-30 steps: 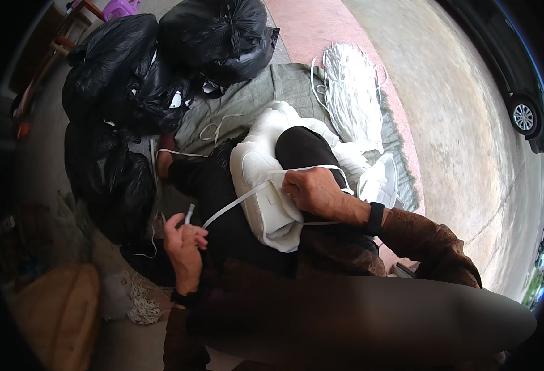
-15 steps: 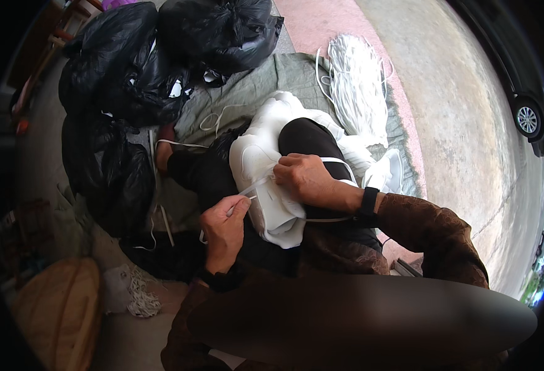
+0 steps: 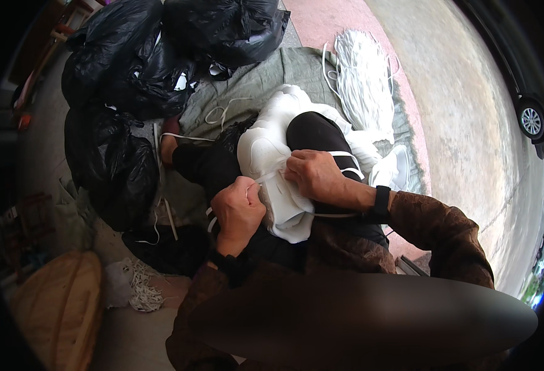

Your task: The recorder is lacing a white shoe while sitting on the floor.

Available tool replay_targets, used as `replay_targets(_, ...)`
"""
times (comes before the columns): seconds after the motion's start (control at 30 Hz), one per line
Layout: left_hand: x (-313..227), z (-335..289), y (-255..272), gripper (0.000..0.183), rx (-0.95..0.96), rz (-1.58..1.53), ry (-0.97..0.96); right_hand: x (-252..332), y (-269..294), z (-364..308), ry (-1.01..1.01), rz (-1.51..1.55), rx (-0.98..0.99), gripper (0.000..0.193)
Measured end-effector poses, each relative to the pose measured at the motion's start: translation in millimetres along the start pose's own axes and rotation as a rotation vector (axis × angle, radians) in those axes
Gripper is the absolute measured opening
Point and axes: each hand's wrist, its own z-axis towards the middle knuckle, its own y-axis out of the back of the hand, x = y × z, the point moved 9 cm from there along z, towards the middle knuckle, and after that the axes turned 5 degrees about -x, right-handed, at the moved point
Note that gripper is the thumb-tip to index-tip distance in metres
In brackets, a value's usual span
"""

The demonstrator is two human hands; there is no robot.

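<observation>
Across my lap lies a row of white shoe uppers (image 3: 287,213), overlapping one another. My left hand (image 3: 241,210) is closed on a white shoelace (image 3: 266,177), at the left side of the nearest upper. From there the lace runs in a short straight stretch to my right hand (image 3: 321,179). That hand is closed over the lacing area of the upper, its fingertips pinching the lace there; the exact grip is partly hidden. Loose lace also passes over my black-trousered right knee (image 3: 314,137).
A thick bundle of white laces (image 3: 365,86) lies on a green cloth (image 3: 247,83) at the far right. Black plastic bags (image 3: 111,55) stand at the left. Near the lower left are a wooden board (image 3: 68,309) and a pile of lace scraps (image 3: 145,287). More white uppers (image 3: 392,170) lie beyond my right knee.
My left hand has moved up and right, closer to my right hand, and the lace between them is shorter. My right hand stays at the upper. The whole view has shifted slightly.
</observation>
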Motion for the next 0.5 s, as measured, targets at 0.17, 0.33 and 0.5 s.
replay_targets(0.17,-7.4,9.8,-28.0,0.007,0.246,0.135,-0.053,0.3,0.9,-1.0,-0.112,-0.052,0.068,0.019)
replay_targets(0.33,-29.5,4.9,-0.9,0.021,0.058,0.092,-0.052,7.0,19.5,-3.6,-0.26,-0.007,0.068,0.044)
replay_targets(0.5,-33.2,17.6,-0.6,0.04,0.13,0.125,-0.18,5.3,10.6,17.8,-0.132,-0.212,0.219,0.03)
